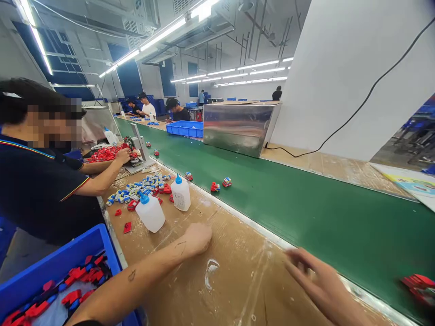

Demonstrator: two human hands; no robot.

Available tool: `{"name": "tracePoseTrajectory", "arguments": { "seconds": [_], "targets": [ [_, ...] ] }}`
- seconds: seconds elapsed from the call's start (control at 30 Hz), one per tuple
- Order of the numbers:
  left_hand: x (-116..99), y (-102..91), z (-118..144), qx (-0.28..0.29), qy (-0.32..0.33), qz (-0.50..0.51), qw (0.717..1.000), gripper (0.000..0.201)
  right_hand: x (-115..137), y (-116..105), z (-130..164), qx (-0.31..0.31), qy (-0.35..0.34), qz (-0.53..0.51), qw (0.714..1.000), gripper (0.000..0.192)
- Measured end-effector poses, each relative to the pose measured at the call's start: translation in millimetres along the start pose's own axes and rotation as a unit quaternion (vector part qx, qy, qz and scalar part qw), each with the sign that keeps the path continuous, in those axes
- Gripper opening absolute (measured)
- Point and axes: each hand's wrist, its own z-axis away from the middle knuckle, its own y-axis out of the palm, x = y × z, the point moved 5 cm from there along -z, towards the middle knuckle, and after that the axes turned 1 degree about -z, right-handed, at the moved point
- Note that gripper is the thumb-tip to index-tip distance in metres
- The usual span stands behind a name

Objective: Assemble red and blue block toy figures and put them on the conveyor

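Head view: left hand (199, 237) curled into an empty fist on the brown cardboard-covered worktop (238, 280); right hand (317, 280), blurry, fingers spread wide at the green conveyor belt (306, 203) edge.

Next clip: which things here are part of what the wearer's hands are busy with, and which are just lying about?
In hand:
- left hand, closed, resting on the cardboard-covered bench
- right hand, fingers spread at the green conveyor belt edge
- blurred red toy on the belt, nearest the right hand

Lying about:
- two glue bottles
- pile of small toy parts
- blue bin of red parts
- metal box
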Motion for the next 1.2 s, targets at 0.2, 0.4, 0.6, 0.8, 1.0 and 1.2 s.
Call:
{"name": "tracePoseTrajectory", "arguments": {
  "seconds": [0.2,0.4,0.6,0.8,1.0,1.2],
  "targets": [
    [-40.3,30.9,47.9,-0.047,0.172,0.006,0.984,0.010,67.1,113.3,-207.8,0.065,-0.012,0.075,0.995,0.044],
    [-52.0,70.2,73.9,-0.147,0.163,-0.016,0.975,0.009,74.2,166.2,-270.7,0.038,0.017,0.058,0.997,0.028],
    [-34.4,59.4,85.5,-0.044,0.007,0.149,0.988,0.048,73.7,122.0,-206.6,0.019,-0.001,-0.027,0.999,0.021],
    [-19.3,38.1,102.1,-0.035,-0.013,0.241,0.970,0.012,31.3,10.1,-32.9,0.023,0.058,-0.187,0.980,0.026],
    [-101.3,31.5,101.9,-0.022,0.053,0.684,0.728,0.039,-2.8,-55.8,135.4,-0.056,0.190,-0.336,0.921,0.032],
    [-225.5,10.9,113.3,0.072,0.116,0.815,0.564,0.045,-19.9,-65.9,239.8,-0.119,0.254,-0.484,0.829,0.057]
  ]
}}
